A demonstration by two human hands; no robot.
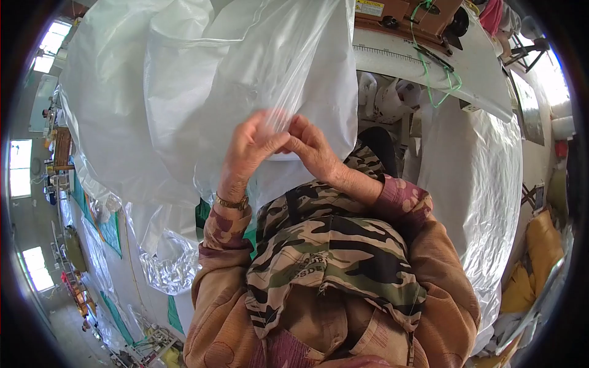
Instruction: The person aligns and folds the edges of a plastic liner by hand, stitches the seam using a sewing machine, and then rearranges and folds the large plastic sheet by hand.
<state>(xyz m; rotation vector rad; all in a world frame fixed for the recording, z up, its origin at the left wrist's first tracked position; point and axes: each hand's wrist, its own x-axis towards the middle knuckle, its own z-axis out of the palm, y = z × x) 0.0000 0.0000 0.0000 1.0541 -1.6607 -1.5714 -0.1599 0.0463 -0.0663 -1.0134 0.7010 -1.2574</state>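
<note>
Both hands meet in front of me over a large white plastic sheet [184, 92] that hangs in folds. My left hand [254, 144] is closed, its fingertips pinching a gathered, clear plastic film [285, 73] that stretches up and away from me; motion blurs its fingers slightly. Right beside it, my right hand [313, 146] has thumb and fingers pressed together at the gathered end of the film. The fingertips of the two hands almost touch, and what lies between them is partly hidden.
At the far right a brown sewing machine [399, 15] stands on a white table [392, 58] with a ruler strip. Green thread [432, 92] dangles over the table's edge. More white sheeting [472, 196] hangs at my right. Yellow bundles [540, 257] lie farther right.
</note>
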